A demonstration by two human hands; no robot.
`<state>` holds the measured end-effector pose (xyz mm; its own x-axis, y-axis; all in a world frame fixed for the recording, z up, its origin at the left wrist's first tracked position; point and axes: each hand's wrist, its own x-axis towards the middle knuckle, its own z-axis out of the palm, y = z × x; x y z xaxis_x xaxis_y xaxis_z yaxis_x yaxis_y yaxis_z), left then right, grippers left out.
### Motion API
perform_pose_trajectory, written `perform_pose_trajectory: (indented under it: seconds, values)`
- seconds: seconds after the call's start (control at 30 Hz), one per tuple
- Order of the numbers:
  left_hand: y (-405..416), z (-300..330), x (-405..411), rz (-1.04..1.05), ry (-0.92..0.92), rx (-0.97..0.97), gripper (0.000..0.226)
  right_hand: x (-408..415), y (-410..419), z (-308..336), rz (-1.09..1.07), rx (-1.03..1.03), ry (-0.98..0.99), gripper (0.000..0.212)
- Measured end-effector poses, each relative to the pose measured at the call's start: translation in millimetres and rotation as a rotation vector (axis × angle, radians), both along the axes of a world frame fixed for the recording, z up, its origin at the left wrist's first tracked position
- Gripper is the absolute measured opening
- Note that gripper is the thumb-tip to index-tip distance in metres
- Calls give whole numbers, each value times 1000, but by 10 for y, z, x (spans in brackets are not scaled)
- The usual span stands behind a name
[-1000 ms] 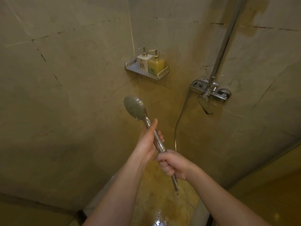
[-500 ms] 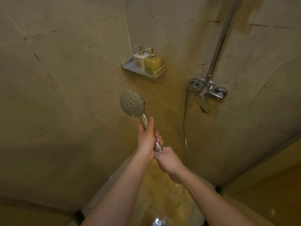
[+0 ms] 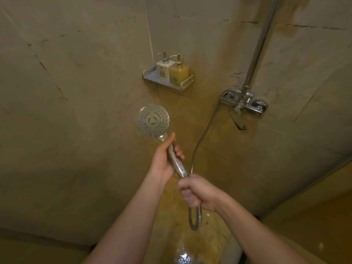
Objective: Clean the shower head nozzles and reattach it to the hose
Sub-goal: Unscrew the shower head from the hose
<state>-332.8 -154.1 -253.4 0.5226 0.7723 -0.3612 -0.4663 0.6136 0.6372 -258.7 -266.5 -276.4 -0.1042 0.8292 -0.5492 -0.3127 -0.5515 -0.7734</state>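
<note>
A round chrome shower head (image 3: 153,120) points its dotted nozzle face toward me, in front of the tiled corner. My left hand (image 3: 165,159) is closed around its chrome handle. My right hand (image 3: 197,192) grips the end of the metal hose (image 3: 194,218) right at the handle's lower end, where the two parts meet. Below that hand the hose loops down, then rises along the wall to the mixer tap (image 3: 242,103). Whether the joint is screwed tight is hidden by my fingers.
A perforated metal corner shelf (image 3: 167,80) holds a white pump bottle (image 3: 162,68) and a yellow pump bottle (image 3: 178,72). A chrome riser pipe (image 3: 261,42) runs up from the tap. The wet floor (image 3: 182,256) glistens below.
The shower head has turned so its nozzle face now looks at me. My right hand moved the hose end up to the bottom of the handle, and the hose now loops below it.
</note>
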Motion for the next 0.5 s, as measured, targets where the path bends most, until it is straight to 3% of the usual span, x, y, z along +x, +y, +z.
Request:
perform_pose_trajectory:
  seconds: [0.1,0.23,0.37,0.5]
  values:
    - [12,-1,-131,-62,-179,-37,18,-18,-16,21,155,-2,74,45]
    - [14,11,-231,-223,-346,4,39,-13,11,70,233,-9,185,42]
    - [91,60,-202,-151,-164,-6,53,-51,52,65,166,-7,104,40]
    - [61,66,-179,32,20,-81,46,-57,70,33,124,24,-70,39]
